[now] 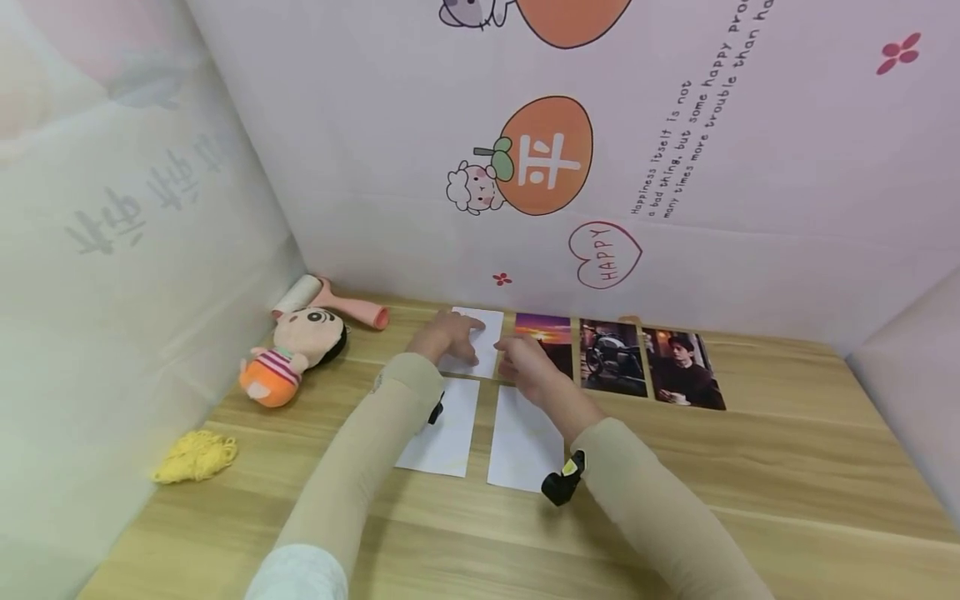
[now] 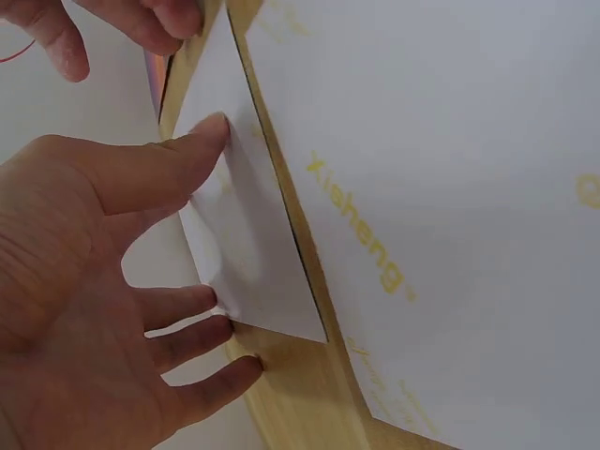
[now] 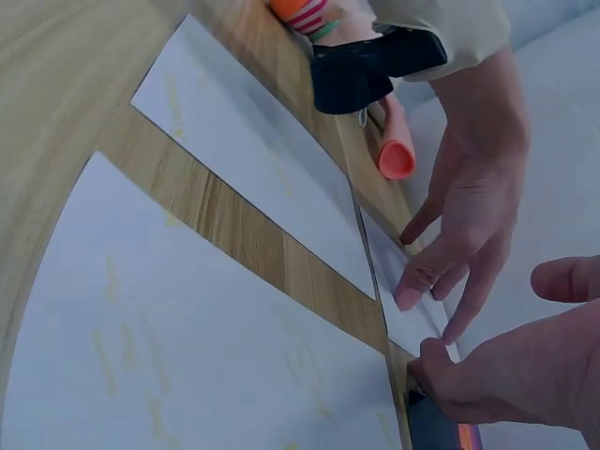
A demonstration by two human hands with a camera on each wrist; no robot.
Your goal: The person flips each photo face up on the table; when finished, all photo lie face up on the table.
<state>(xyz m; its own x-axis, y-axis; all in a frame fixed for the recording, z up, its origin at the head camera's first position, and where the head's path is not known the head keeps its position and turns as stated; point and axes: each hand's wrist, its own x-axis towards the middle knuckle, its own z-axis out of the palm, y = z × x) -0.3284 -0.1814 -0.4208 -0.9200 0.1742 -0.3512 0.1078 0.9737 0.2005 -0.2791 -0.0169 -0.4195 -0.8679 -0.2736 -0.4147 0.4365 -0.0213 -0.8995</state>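
My left hand (image 1: 448, 335) lies over the back white photo card (image 1: 489, 350), its thumb and fingers spread. In the left wrist view the thumb tip touches the card's face, and other fingertips (image 2: 211, 298) sit at its edges. My right hand (image 1: 528, 367) hovers beside that card's right edge, fingers bent around nothing, partly covering the sunset photo (image 1: 546, 327). Two more white cards lie in front, one on the left (image 1: 448, 446) and one on the right (image 1: 519, 442). Faint yellow print shows on them, reading "Xisheng" on one in the left wrist view.
Right of the sunset are a motorcycle photo (image 1: 613, 358) and a photo of a seated person (image 1: 684, 371). Left stand a pink-handled lint roller (image 1: 348, 305), a plush doll (image 1: 292, 354) and yellow yarn (image 1: 197, 456). Printed walls (image 1: 390, 167) enclose the wooden table (image 1: 810, 467).
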